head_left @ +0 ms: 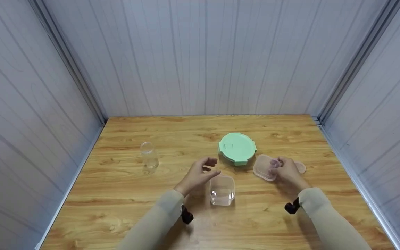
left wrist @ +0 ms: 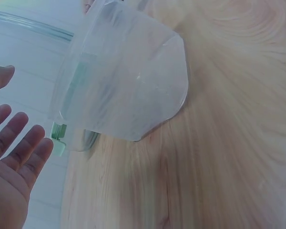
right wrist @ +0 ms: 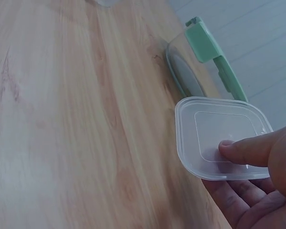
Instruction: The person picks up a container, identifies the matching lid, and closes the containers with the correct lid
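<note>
My right hand [head_left: 286, 172] pinches a clear, square plastic lid [right wrist: 219, 136], thumb on its top and the other fingers underneath. The head view shows this lid [head_left: 264, 168] right of the round green-lidded container. My left hand [head_left: 197, 173] is beside a clear square plastic container [head_left: 222, 196], its fingers apart and holding nothing. In the left wrist view, the loosely spread fingers [left wrist: 26, 148] stand off from the container's [left wrist: 138, 76] wall.
A round glass container with a green clip lid [head_left: 237, 147] stands behind the square one. At the left is a clear glass cup [head_left: 149, 156]. A small round lid [head_left: 300, 167] lies right of my right hand. Pale panel walls [head_left: 200, 59] enclose the wooden table [head_left: 116, 208].
</note>
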Available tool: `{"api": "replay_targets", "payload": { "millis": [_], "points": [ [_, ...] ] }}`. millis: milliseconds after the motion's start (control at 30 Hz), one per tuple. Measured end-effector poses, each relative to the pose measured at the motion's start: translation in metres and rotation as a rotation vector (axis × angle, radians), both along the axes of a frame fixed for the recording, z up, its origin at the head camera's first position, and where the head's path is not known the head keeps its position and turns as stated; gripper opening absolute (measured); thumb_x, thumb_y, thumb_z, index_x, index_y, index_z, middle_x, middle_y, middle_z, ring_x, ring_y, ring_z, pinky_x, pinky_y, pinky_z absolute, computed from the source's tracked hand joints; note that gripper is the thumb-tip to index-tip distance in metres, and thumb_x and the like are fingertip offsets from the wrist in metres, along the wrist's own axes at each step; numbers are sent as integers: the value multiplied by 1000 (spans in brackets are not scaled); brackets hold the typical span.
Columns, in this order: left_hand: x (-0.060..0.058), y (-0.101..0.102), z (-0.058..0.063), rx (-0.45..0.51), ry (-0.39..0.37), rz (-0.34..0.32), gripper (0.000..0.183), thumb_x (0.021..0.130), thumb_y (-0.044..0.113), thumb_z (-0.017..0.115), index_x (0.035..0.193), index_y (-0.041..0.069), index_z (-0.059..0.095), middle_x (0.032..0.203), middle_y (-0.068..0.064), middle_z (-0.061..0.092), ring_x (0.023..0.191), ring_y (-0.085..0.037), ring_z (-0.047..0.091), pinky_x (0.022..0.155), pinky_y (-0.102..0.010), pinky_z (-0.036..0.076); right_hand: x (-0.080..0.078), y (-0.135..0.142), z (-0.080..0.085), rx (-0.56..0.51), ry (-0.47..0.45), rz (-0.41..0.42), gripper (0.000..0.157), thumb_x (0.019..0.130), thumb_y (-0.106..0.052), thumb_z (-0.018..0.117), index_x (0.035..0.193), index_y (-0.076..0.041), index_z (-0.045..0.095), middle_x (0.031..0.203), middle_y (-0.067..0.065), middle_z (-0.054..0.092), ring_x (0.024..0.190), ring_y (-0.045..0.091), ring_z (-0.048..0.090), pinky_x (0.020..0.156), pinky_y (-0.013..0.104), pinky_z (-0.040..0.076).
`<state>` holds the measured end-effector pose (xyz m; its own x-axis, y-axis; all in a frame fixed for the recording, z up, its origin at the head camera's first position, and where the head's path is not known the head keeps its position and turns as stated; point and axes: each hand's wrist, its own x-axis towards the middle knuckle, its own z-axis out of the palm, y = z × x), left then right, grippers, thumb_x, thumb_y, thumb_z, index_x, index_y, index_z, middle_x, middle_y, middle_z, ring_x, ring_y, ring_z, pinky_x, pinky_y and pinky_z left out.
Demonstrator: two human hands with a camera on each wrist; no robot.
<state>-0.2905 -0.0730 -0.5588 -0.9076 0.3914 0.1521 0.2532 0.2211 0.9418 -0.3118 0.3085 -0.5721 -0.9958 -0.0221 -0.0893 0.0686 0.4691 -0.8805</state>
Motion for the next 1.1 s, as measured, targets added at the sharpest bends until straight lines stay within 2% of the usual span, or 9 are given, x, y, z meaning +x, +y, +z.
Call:
{"api": "replay_targets", "payload": {
  "millis": [233, 367, 467, 633, 733, 967, 1100],
  "points": [
    [-4, 4, 4, -2, -18, 11, 48, 102, 25, 78, 140, -1, 64, 136, -21, 68, 128, -47, 64, 113, -62, 53, 1, -3, 10, 26, -6, 12, 20, 94, 4, 78, 104, 5, 61, 103, 5, 69, 85, 9, 56, 68, 19, 52],
    [-6, 6, 7, -19, -18, 19, 48, 101, 24, 79, 140, 0, 64, 136, -18, 69, 125, -39, 66, 112, -54, 56, 2, -3, 18, 36, -8, 15, 20, 96, 1, 78, 108, 5, 63, 95, 4, 65, 82, 10, 57, 67, 21, 54],
    [-8, 7, 9, -27, -14, 23, 47, 101, 24, 79, 139, 2, 65, 135, -16, 70, 125, -38, 66, 110, -49, 57, 3, -4, 25, -13, -32, 11, 22, 97, 1, 77, 111, 5, 61, 94, 2, 63, 82, 10, 58, 69, 23, 58],
    [-12, 8, 12, -12, 25, 16, 46, 102, 18, 77, 139, -5, 62, 135, -20, 69, 125, -44, 65, 110, -54, 57, 2, -7, 35, -101, -41, 9, 22, 95, 5, 76, 111, 5, 60, 92, 1, 63, 83, 10, 64, 73, 25, 64],
    [-15, 9, 15, -9, 29, 11, 48, 103, 18, 76, 140, -8, 61, 136, -20, 69, 124, -41, 66, 110, -56, 56, 1, -9, 41, -125, -37, 9, 23, 95, 6, 77, 110, 4, 60, 91, 1, 65, 84, 10, 66, 74, 26, 65],
    [-21, 10, 25, -26, 19, 8, 50, 102, 21, 77, 141, -5, 61, 138, -25, 66, 123, -33, 66, 110, -51, 57, -3, -16, 52, -131, -32, 10, 23, 94, 5, 78, 107, 1, 60, 91, 0, 65, 85, 10, 66, 75, 27, 65],
    [-24, 10, 29, -10, 26, 2, 51, 102, 22, 77, 141, -6, 61, 137, -26, 66, 124, -36, 66, 112, -56, 55, -6, -20, 57, -126, -9, 24, 23, 93, 5, 79, 108, 3, 62, 89, 0, 67, 83, 11, 66, 75, 27, 65]
  ]
}}
